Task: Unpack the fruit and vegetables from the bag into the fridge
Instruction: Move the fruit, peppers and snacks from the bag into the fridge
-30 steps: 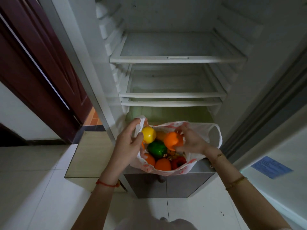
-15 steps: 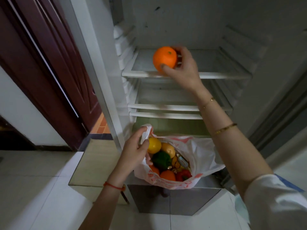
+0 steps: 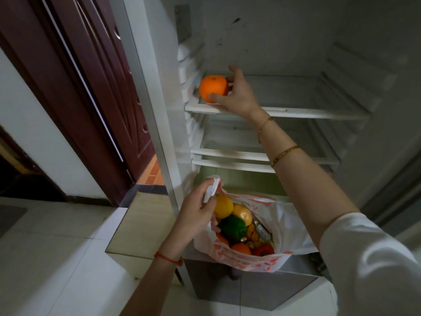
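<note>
An orange [image 3: 213,87] rests at the left end of the fridge's top shelf [image 3: 307,112], with my right hand [image 3: 237,95] still wrapped around its right side. A white plastic bag with red print [image 3: 257,261] sits on the ledge below the fridge compartment, its mouth held wide. My left hand [image 3: 197,213] pinches the bag's left handle. Inside the bag I see a yellow lemon [image 3: 223,206], a green pepper [image 3: 232,228], more oranges [image 3: 240,248] and a red pepper [image 3: 263,249].
Two bare lower shelves [image 3: 230,153] and a greenish drawer [image 3: 239,179] sit under the top shelf. The fridge's left wall edge [image 3: 150,110] stands beside a dark red door [image 3: 79,87]. A low mirrored box [image 3: 136,229] sits on the white tiled floor at left.
My right hand lifted an orange out of the bag, carried it up and leftward, and lowered it onto the left end of the top shelf. My left hand kept hold of the bag handle.
</note>
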A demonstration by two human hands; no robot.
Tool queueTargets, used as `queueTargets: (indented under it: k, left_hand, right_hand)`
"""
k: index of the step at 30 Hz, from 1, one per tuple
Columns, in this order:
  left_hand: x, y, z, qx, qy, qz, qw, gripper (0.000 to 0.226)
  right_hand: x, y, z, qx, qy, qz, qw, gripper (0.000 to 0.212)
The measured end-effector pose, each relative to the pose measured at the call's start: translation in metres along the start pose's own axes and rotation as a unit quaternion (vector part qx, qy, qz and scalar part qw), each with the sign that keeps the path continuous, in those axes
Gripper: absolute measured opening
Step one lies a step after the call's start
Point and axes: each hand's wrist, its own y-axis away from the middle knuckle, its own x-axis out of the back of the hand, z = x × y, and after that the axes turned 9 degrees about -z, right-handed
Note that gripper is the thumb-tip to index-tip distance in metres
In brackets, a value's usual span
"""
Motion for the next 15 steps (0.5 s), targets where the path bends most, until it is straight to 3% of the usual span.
queueTargets:
  k: [4, 7, 9, 12, 15]
  left_hand:
    - [-0.001, 0.003, 0.002, 0.003, -0.001, 0.002, 1.0, 0.041]
    - [-0.002, 0.004, -0.002, 0.008, -0.002, -0.002, 1.0, 0.043]
    - [-0.001, 0.005, -0.005, 0.009, 0.0, 0.0, 1.0, 0.042]
    - [-0.001, 0.008, -0.009, 0.016, 0.007, 0.003, 1.0, 0.042]
    - [-0.002, 0.014, -0.01, 0.009, 0.005, 0.006, 1.0, 0.041]
  right_hand:
    - [0.006, 0.014, -0.001, -0.001, -0.002, 0.018, 1.0, 0.094]
    - [0.01, 0.045, 0.004, 0.053, -0.012, 0.115, 0.992, 0.062]
    - [0.009, 0.078, 0.015, 0.093, -0.034, 0.129, 0.987, 0.034]
    - [-0.002, 0.135, 0.046, 0.073, -0.035, 0.024, 0.996, 0.018]
    - [-0.021, 0.181, 0.087, -0.033, -0.002, -0.163, 0.986, 0.019]
